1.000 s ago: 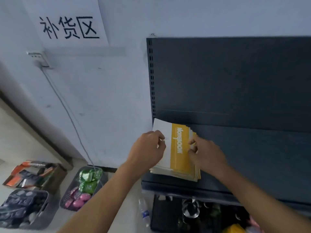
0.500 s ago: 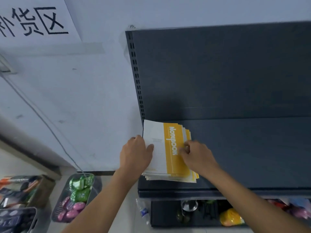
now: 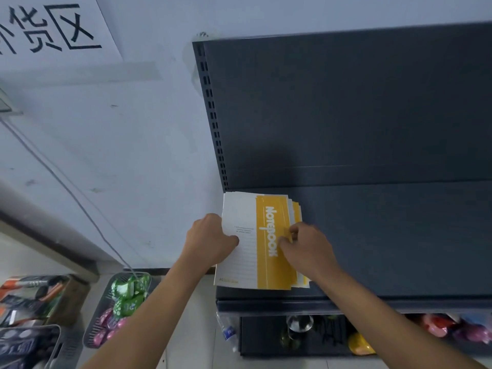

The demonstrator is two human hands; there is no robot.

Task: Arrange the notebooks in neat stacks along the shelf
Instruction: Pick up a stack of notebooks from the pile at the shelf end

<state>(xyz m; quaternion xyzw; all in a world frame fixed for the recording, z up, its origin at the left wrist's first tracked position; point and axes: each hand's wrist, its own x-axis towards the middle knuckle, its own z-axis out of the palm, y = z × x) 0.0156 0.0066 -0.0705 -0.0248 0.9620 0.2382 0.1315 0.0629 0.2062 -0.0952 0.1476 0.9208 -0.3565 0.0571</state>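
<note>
Left hand (image 3: 213,242) curled, thumb pressed flat, right hand (image 3: 306,247) pinching with thumb and forefinger

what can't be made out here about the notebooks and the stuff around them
Head view only:
- Stack: count unknown, the top cover hides the notebooks below.
- Small print on the cover: too small to read.
- Sign: cut off by the left edge.
- Goods under the shelf: blurred, partly hidden by the shelf.
</note>
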